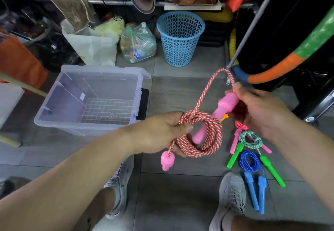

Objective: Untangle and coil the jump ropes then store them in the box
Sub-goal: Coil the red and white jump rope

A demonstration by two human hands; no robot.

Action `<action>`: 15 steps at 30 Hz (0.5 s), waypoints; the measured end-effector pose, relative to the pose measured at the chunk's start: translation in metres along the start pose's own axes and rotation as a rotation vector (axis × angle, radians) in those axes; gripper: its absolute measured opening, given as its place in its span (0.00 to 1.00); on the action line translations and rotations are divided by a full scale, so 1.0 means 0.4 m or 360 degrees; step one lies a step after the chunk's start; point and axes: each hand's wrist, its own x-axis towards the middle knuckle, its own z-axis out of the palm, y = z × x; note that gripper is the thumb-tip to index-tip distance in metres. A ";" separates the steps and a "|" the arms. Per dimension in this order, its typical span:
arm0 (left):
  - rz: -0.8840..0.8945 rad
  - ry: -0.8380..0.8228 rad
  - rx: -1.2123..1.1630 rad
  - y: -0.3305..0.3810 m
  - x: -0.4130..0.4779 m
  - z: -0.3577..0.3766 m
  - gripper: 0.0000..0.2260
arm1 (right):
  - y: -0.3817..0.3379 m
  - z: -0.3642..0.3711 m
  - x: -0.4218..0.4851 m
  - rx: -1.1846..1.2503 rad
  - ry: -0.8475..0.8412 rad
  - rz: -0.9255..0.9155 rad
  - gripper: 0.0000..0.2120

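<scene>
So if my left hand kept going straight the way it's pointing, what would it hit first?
Probably the pink handle poking through the coil that the left hand grips; beyond it, the right hand. Depth is hard to judge from one view.

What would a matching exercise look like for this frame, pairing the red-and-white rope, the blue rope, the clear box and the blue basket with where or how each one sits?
Things:
1. red-and-white rope
2. blue rope
3. clear box
4. blue basket

Places or states:
A. lying on the floor beside the grey shoe
B. upright beside the tied plastic bag
C. open, no rope inside
D. coiled in the left hand

Pairs: 1-D, 2-A, 3-C, 4-B.
</scene>
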 end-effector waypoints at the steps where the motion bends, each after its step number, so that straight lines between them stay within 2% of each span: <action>1: 0.0024 0.0006 0.0026 0.002 0.000 0.004 0.06 | 0.007 0.006 -0.006 -0.0044 -0.0074 0.0062 0.13; 6: 0.0127 0.0152 0.0300 0.004 0.012 0.011 0.08 | 0.046 0.060 -0.048 -0.0168 -0.0470 0.0253 0.23; 9: 0.0175 0.0321 0.0661 0.000 0.021 0.004 0.10 | 0.054 0.073 -0.054 -0.0097 -0.0591 0.0404 0.35; 11: 0.0186 0.0466 0.0750 0.001 0.023 0.003 0.11 | 0.040 0.071 -0.063 -0.0077 -0.0832 0.0490 0.40; 13: 0.0209 0.0582 0.0750 0.001 0.026 0.002 0.11 | 0.029 0.066 -0.079 -0.0181 -0.1058 0.0435 0.36; 15: 0.0232 0.0621 0.0762 0.005 0.026 0.008 0.12 | 0.031 0.067 -0.091 -0.0208 -0.1051 0.0376 0.27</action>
